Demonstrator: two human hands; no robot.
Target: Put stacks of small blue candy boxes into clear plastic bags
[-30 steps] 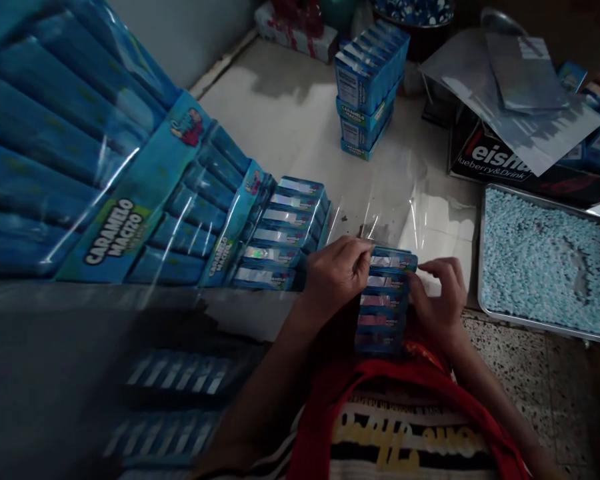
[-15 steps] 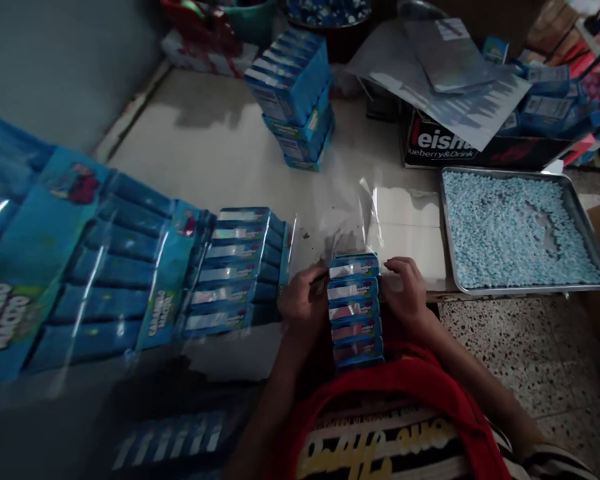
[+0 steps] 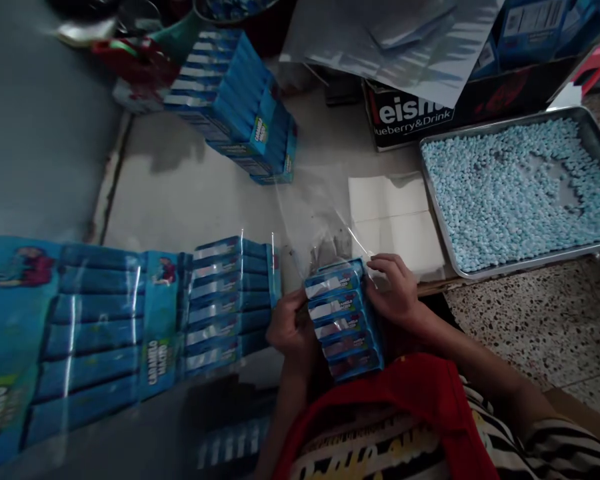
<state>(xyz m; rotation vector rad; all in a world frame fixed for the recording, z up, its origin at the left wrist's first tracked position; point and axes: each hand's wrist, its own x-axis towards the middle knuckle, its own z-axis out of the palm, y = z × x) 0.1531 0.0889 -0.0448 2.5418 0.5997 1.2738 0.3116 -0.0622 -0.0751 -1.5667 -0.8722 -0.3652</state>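
Observation:
A row of small blue candy boxes [image 3: 343, 320] rests against my lap, partly inside a clear plastic bag [image 3: 325, 227]. My left hand [image 3: 291, 327] is closed on the left side of the row. My right hand [image 3: 397, 293] grips the right side near the top, fingers curled over the bag's edge. The bag's open end spreads out over the white tabletop [image 3: 190, 193] beyond the boxes.
Wrapped packs of blue boxes [image 3: 230, 297] lie in a line on the left. A stack of blue boxes [image 3: 240, 107] stands at the back. A metal tray [image 3: 433, 193] of light-blue candies sits right, behind it a dark carton [image 3: 410, 113] under silver sheets. Speckled floor lies lower right.
The view has swung left and tilted. Both hands have kept hold of the row of boxes, which now sits a little more tilted; the bag has crept over its top.

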